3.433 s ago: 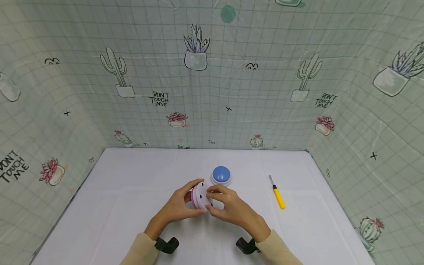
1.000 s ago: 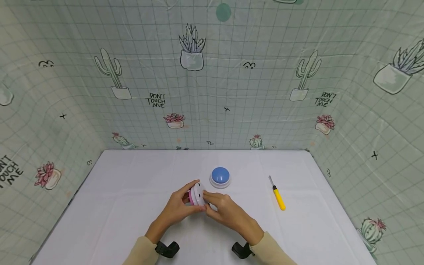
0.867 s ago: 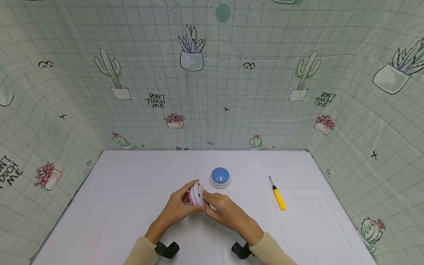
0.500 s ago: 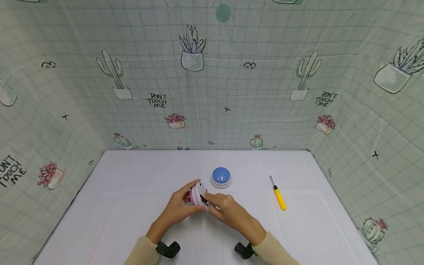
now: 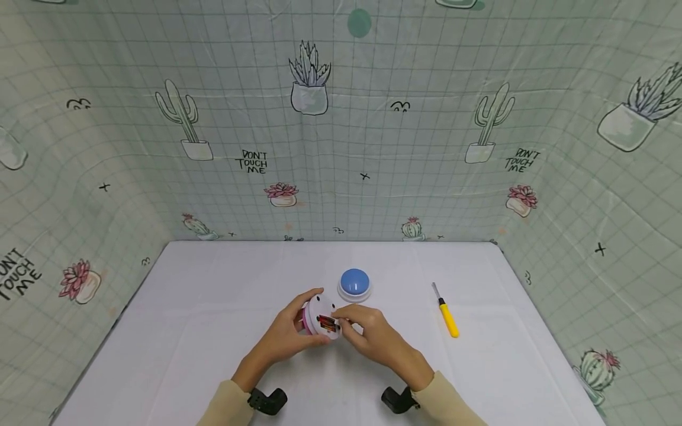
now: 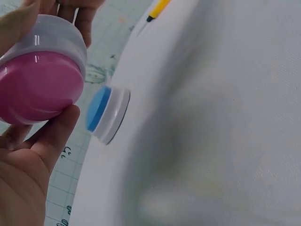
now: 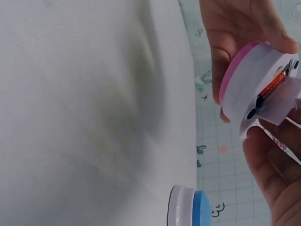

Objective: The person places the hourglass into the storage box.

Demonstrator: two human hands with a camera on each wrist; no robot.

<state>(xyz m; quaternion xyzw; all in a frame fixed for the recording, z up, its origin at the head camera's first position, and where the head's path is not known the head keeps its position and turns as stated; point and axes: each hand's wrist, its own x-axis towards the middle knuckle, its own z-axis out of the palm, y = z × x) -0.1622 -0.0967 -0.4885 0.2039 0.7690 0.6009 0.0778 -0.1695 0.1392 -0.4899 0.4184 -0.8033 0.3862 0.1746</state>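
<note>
A round push button with a pink dome and white base is held up by my left hand, fingers and thumb around its rim. Its underside, with black feet, faces my right hand. The battery compartment there is uncovered, and red-and-black batteries show inside. In the right wrist view, a white battery cover stands tilted out from the base, and my right fingertips pinch it. Whether the cover still touches the base is hard to tell.
A second push button, blue on white, sits on the table just beyond the hands. To the right lies a screwdriver with a yellow handle. Patterned cloth walls the table's back and sides.
The battery cover has come away from the underside, exposing the batteries. My right hand has drawn slightly right with it. My left hand has tilted the pink button's base further into view.
</note>
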